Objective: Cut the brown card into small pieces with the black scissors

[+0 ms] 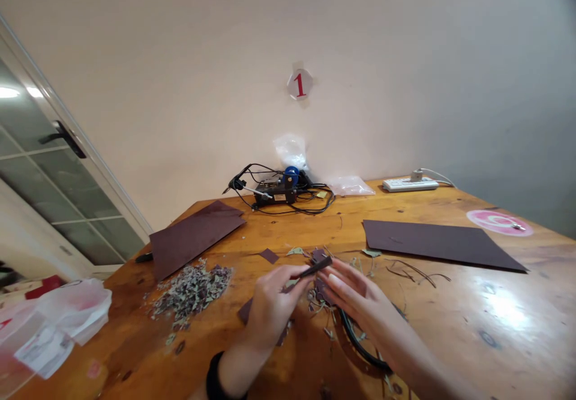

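Observation:
My left hand is closed in a pinch on a small dark strip above the table. The fingers of my right hand meet the strip's other end, with the thumb against the fingers. Whether the strip is folded sheet or something stiffer I cannot make out. Below the hands lie dark maroon scraps and pale green bits, partly hidden by the fingers. A black curved cable-like loop runs under my right forearm. Just beyond the hands lies a small maroon square piece.
A pile of shredded scraps lies left. Maroon sheets are at the left, another sheet at the right. Thin brown strands lie before it. Behind stand a black device with cables and a power strip. Plastic bags are far left.

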The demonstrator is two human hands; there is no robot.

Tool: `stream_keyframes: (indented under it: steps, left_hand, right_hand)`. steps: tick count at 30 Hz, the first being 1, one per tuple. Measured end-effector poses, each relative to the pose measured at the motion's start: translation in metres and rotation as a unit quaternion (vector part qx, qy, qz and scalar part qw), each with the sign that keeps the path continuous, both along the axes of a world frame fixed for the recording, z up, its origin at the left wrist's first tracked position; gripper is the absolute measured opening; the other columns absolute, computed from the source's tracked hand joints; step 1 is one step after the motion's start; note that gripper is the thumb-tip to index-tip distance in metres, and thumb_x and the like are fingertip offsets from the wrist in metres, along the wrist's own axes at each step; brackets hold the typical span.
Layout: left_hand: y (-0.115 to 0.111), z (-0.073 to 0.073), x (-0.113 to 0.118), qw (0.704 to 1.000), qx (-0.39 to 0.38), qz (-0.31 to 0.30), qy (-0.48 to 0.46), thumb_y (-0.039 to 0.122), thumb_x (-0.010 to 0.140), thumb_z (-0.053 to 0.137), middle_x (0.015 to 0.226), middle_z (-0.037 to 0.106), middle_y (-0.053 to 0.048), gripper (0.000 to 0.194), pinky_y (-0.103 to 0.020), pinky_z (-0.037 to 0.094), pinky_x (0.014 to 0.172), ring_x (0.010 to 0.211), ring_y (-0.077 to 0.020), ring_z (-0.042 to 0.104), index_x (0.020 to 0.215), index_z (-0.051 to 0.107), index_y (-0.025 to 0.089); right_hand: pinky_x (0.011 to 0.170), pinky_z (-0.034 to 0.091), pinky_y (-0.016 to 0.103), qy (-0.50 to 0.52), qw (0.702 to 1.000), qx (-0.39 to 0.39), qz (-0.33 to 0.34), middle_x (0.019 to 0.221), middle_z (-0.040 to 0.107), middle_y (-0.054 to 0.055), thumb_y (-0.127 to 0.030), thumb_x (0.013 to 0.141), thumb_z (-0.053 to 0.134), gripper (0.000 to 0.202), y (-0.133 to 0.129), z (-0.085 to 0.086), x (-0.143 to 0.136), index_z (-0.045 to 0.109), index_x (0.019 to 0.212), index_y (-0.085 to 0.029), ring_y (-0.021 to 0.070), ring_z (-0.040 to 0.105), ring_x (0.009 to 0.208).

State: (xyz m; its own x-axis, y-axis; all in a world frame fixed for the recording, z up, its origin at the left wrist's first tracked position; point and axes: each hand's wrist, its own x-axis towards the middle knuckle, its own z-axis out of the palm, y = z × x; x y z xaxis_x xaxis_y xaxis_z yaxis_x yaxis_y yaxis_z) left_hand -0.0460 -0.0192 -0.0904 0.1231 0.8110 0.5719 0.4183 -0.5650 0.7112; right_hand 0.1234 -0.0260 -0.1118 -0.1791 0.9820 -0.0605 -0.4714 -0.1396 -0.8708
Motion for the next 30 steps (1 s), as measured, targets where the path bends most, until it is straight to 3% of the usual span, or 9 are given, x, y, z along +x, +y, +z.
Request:
stream_keyframes:
  steps: [4,8,12,17,20,23,26,30]
  left_hand:
    - [-0.006,-0.001,-0.001,0.983,0.126,-0.04,0.125,0.018,0.084,0.065,0.093,0.073,-0.005,0.017,-0.027,0.051,0.078,0.085,-0.0185,0.068,0.1,0.068,0.023]
    - [-0.012,-0.003,0.003,0.97,0.161,-0.042,0.178,0.014,0.084,0.063,0.098,0.071,-0.005,0.025,-0.03,0.048,0.083,0.093,-0.0189,0.064,0.107,0.063,0.023]
    - [-0.01,-0.002,0.003,0.969,0.161,-0.077,0.17,0.014,0.084,0.063,0.097,0.07,-0.005,0.021,-0.031,0.048,0.082,0.091,-0.0192,0.061,0.104,0.062,0.022]
    - [-0.002,0.005,-0.002,0.983,0.08,-0.138,0.096,0.029,0.075,0.074,0.107,0.063,-0.01,0.02,-0.036,0.045,0.088,0.102,-0.0234,0.058,0.09,0.065,0.02]
    - [-0.003,0.011,-0.004,0.977,-0.05,-0.201,0.055,0.032,0.066,0.081,0.123,0.058,-0.01,0.029,-0.039,0.04,0.097,0.113,-0.0252,0.054,0.087,0.063,0.021]
    - [-0.006,0.016,-0.004,0.958,-0.136,-0.25,0.024,0.031,0.061,0.084,0.124,0.06,-0.009,0.033,-0.037,0.04,0.097,0.111,-0.0246,0.057,0.082,0.061,0.02]
    - [-0.004,0.013,-0.004,0.956,-0.158,-0.249,0.001,0.03,0.058,0.085,0.118,0.064,-0.009,0.034,-0.035,0.041,0.094,0.108,-0.0248,0.059,0.075,0.058,0.019]
    - [0.005,0.004,-0.006,0.952,-0.165,-0.258,0.004,0.031,0.062,0.083,0.111,0.065,-0.009,0.031,-0.031,0.044,0.086,0.101,-0.0227,0.06,0.071,0.057,0.018]
  right_hand:
    - [0.098,0.046,0.038,0.082,0.993,-0.083,0.034,0.111,0.07,0.01,-0.048,0.054,0.085,0.054,-0.002,0.0,-0.007,0.068,0.095,-0.017,0.026,0.064,0.108]
    - [0.088,0.05,0.029,0.106,0.989,-0.092,0.04,0.108,0.072,0.008,-0.045,0.057,0.084,0.049,-0.003,0.003,-0.006,0.071,0.095,-0.018,0.0201,0.067,0.098]
    - [0.079,0.051,0.025,0.123,0.986,-0.097,0.06,0.096,0.074,0.006,-0.039,0.061,0.084,0.041,0.001,-0.002,-0.001,0.072,0.094,-0.018,0.0157,0.069,0.085]
    - [0.067,0.051,0.021,0.13,0.976,-0.117,0.131,0.079,0.074,0.003,-0.04,0.066,0.081,0.031,0.003,-0.003,0.003,0.073,0.085,-0.018,0.0104,0.066,0.065]
    - [0.066,0.052,0.022,0.117,0.974,-0.085,0.177,0.08,0.073,0.004,-0.04,0.068,0.079,0.03,-0.001,0.002,0.005,0.073,0.085,-0.016,0.0118,0.066,0.067]
    - [0.066,0.053,0.023,0.11,0.971,-0.045,0.206,0.084,0.074,0.006,-0.041,0.072,0.075,0.029,-0.006,0.004,0.004,0.073,0.087,-0.015,0.0146,0.068,0.075]
    - [0.063,0.052,0.02,0.112,0.97,-0.057,0.207,0.084,0.074,0.006,-0.044,0.072,0.075,0.033,-0.008,0.004,0.001,0.072,0.088,-0.015,0.0139,0.068,0.073]
    - [0.062,0.053,0.015,0.132,0.959,-0.137,0.211,0.086,0.075,0.004,-0.041,0.078,0.07,0.028,-0.007,0.002,-0.004,0.07,0.095,-0.019,0.0101,0.069,0.074]
